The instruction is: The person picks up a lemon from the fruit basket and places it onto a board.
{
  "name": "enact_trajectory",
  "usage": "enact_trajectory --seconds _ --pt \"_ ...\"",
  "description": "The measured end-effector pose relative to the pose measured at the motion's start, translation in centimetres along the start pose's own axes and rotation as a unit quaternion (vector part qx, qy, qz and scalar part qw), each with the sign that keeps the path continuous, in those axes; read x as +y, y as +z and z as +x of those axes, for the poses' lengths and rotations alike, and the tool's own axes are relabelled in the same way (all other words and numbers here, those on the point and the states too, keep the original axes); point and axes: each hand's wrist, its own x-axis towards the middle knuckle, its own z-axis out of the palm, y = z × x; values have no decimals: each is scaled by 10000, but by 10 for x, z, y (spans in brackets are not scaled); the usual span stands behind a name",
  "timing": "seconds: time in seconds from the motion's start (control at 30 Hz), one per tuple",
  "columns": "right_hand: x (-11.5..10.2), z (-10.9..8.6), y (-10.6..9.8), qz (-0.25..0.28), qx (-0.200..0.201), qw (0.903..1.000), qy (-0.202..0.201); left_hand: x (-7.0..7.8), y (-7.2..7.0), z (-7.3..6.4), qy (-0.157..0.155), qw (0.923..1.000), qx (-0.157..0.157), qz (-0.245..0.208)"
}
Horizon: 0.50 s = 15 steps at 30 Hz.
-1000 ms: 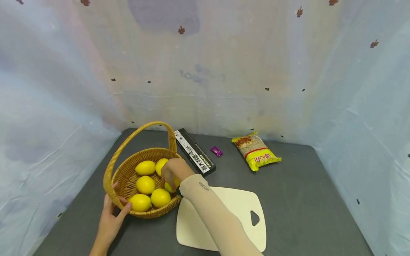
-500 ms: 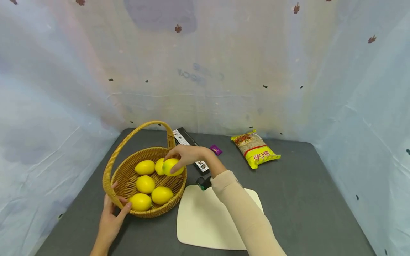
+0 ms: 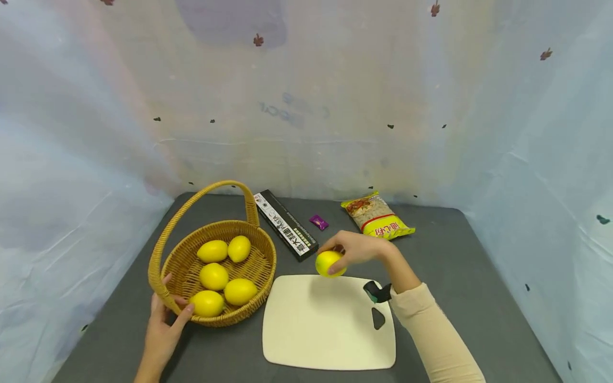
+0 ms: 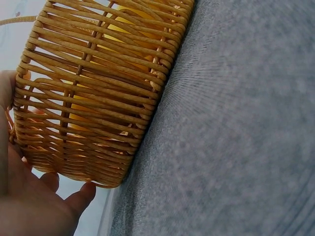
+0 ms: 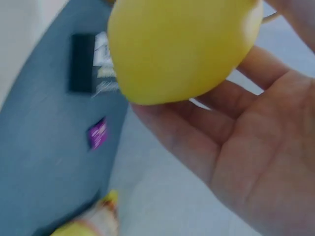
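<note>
My right hand [image 3: 356,249] holds a lemon [image 3: 330,264] between thumb and fingers, above the far edge of a white cutting board [image 3: 325,330]. In the right wrist view the lemon [image 5: 182,49] fills the top, with fingers curled against its underside. At the left, my left hand [image 3: 163,332] grips the near-left rim of a wicker basket [image 3: 220,229], thumb over the rim by the handle's base. Several more lemons [image 3: 214,276] lie inside the basket. The left wrist view has the left hand [image 4: 39,201] against the basket's woven side [image 4: 98,98].
Behind the board lie a black pasta box [image 3: 286,226], a small purple wrapped candy [image 3: 319,222] and a yellow bag of pasta [image 3: 378,215]. The grey table [image 3: 455,298] meets hanging pale curtains at the back and sides.
The right hand has lifted a lemon out of the basket and carried it right, over the cutting board. My left hand keeps its hold on the basket.
</note>
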Motion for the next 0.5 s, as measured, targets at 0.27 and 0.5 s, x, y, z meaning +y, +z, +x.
enact_trajectory --seconds 0.27,0.5 --pt "37 -39 24 -21 148 9963 844 -1 -2 0 42 9999 88 46" --pt "55 -56 41 -31 376 9913 1258 -1 -2 2 90 9999 39 28"
